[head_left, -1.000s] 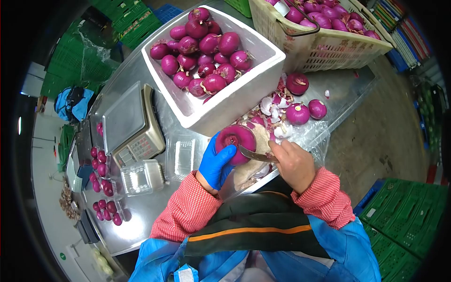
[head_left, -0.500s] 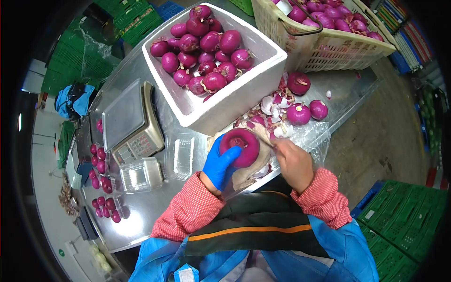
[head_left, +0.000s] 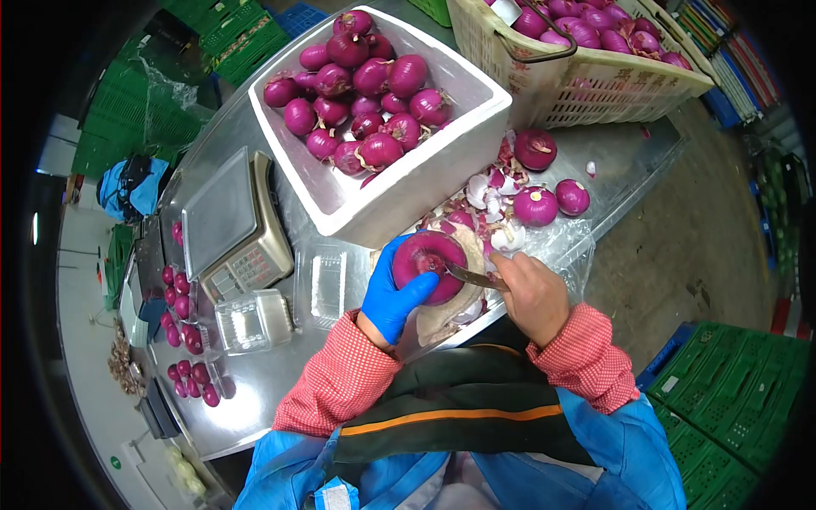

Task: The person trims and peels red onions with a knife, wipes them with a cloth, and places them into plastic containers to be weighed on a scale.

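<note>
My left hand (head_left: 387, 293), in a blue glove, is wrapped round a large red onion (head_left: 415, 253) with its end turned up toward me. Bare, my right hand (head_left: 533, 293) grips a small knife (head_left: 472, 276), whose blade reaches the middle of that onion. Beneath the hands lies a pale cloth (head_left: 442, 321) at the table's edge. Loose onion peelings (head_left: 489, 197) are heaped just beyond it. To their right sit three whole onions, one of them a peeled-looking red onion (head_left: 536, 206).
A white foam box (head_left: 408, 191) of red onions stands ahead, beside a cream crate (head_left: 612, 93) full of onions. Leftward are a scale (head_left: 246, 263), clear plastic trays (head_left: 255, 321) and packs of small onions (head_left: 191, 374). Green crates (head_left: 731, 395) are stacked at lower right.
My right hand has turned so the knife blade now shows and meets the onion's end. The onion has shifted slightly left with my left hand.
</note>
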Demonstrator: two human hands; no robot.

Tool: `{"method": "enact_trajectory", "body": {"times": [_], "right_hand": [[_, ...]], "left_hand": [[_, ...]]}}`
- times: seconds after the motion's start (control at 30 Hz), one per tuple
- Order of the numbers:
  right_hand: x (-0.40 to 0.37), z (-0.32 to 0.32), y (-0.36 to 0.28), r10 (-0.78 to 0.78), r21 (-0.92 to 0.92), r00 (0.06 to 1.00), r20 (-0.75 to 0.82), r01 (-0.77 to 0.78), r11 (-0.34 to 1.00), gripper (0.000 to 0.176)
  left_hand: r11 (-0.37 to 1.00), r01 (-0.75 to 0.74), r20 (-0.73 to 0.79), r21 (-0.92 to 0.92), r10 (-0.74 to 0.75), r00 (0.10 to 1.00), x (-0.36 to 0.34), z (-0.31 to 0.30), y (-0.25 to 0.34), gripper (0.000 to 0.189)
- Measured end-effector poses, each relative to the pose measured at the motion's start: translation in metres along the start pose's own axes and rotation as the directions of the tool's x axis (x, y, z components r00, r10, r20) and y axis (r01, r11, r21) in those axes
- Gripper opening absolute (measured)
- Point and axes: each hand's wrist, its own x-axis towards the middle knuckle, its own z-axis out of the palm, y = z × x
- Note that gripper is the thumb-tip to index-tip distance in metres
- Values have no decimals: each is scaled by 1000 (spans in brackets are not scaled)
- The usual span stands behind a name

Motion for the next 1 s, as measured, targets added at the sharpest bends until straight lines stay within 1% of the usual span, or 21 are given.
{"method": "enact_trajectory", "body": {"times": [0.03,0.1,0.13,0.17,0.27,0.3,0.33,0.37,0.43,0.47,0.53,0.57,0.6,0.63,0.67,0.77,0.83,0.87,1.0], "right_hand": [[0,0,0,11,-1,1000,-2,-11,1000,33],[-1,5,1,30,20,999,-13,-30,999,32],[-1,10,2,39,42,999,-22,-38,998,31],[-2,14,3,48,64,998,-30,-46,997,30],[-4,23,-6,150,329,989,0,-141,934,23],[-8,31,-6,280,464,952,128,-307,831,22],[-11,41,-4,379,563,885,271,-465,684,23],[-14,48,-2,441,618,793,420,-605,501,25],[-11,43,13,436,652,722,537,-683,328,29],[-9,41,18,421,656,685,595,-716,238,32],[-5,28,9,418,619,760,497,-648,443,27],[-4,20,5,409,586,796,446,-605,539,24],[-3,15,2,356,536,887,294,-461,707,23],[-1,12,-1,263,447,954,145,-301,842,22],[0,9,-4,141,324,990,8,-136,936,22],[1,-2,-8,113,150,991,76,-123,981,29],[-1,-1,-7,109,112,991,78,-117,987,33],[-1,0,-7,105,94,991,78,-112,989,35],[-5,8,-4,126,47,991,47,-129,991,40]], "left_hand": [[997,-39,3,68,39,999,1,0,0,63],[990,-65,17,128,63,998,2,3,3,64],[985,-77,24,157,74,997,2,4,4,64],[987,-68,15,147,67,998,3,4,3,65],[990,-25,-30,135,30,999,5,4,2,66],[990,0,-54,140,8,998,7,4,2,66],[989,25,-79,145,-14,997,7,3,2,66],[986,4,-55,166,5,998,7,1,-1,66],[977,-43,-3,209,44,999,7,-3,-8,66],[984,-42,12,176,40,999,8,-6,-10,66],[994,-33,40,108,28,999,11,-5,-7,66],[999,1,25,37,-2,1000,12,-4,-6,66],[999,30,13,-34,-30,999,13,-5,-5,67],[993,56,2,-104,-56,998,14,-6,-2,67],[982,100,2,-158,-101,995,14,-8,-2,68],[977,94,-2,-191,-96,995,11,-5,2,68],[990,25,-16,-139,-28,999,9,-6,-3,70],[994,-11,-22,-111,9,1000,8,-6,-5,71],[985,-132,-60,108,139,989,5,-2,-7,78]]}}
